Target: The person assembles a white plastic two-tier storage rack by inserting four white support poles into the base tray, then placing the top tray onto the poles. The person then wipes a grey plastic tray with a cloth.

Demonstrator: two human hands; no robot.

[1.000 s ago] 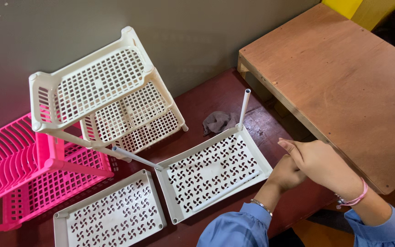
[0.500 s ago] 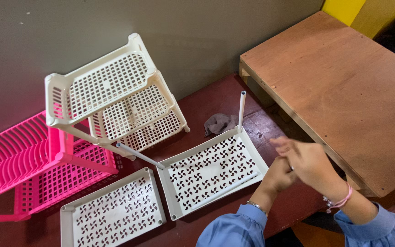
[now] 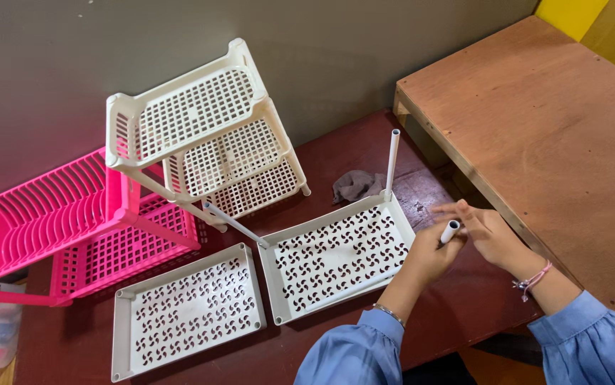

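Over the perforated tray (image 3: 339, 260), a white tube (image 3: 450, 231) has now been brought upright, gripped by the left hand (image 3: 430, 255); the right hand (image 3: 489, 232), loosely open, steadies it.

A short white tube (image 3: 450, 231) sits upright at the right-hand edge of a white perforated tray (image 3: 336, 257), its open round end facing up. The tray lies flat on the dark red bench (image 3: 457, 299), with one tall white tube (image 3: 391, 162) standing upright in its far corner and another (image 3: 233, 223) leaning from its left corner.
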